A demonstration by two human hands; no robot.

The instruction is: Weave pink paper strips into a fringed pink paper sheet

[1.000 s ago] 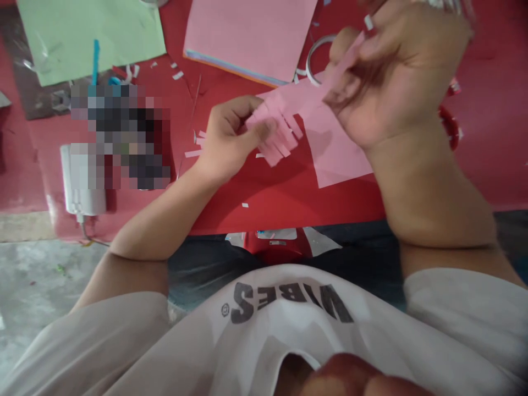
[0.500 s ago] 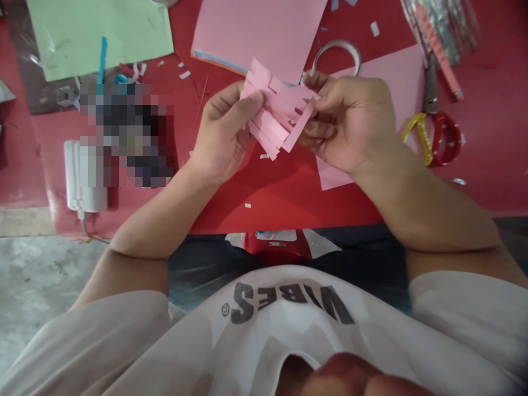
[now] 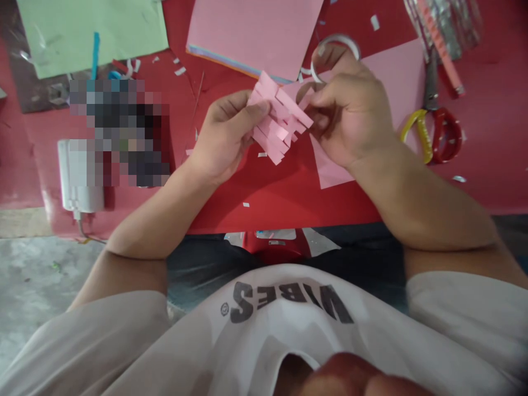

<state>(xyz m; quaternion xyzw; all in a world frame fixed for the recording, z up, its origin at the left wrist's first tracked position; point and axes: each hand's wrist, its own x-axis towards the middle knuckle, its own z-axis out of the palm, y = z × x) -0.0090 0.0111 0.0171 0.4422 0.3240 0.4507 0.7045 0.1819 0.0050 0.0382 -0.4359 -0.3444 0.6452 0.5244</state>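
Head view: the left hand (image 3: 225, 135) grips slit pink paper (image 3: 275, 124) under its thumb, just above the frame's centre; the right hand (image 3: 355, 107) is curled, thumb and fingers pinching a strip at the paper's right side; around the right hand, a white ring (image 3: 353, 45) and a flat pink sheet (image 3: 398, 82) lie on the red worktop (image 3: 297, 203); scissors (image 3: 431, 101) lie at upper right; a paper stack (image 3: 256, 36) sits at top centre, a green sheet (image 3: 94, 33) at upper left.

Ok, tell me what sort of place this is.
Probably a paper-craft workspace at a red-topped table; whether in a home, classroom or workshop can't be told. The signs are scissors, a stack of coloured paper and the slit pink paper held in the left hand.
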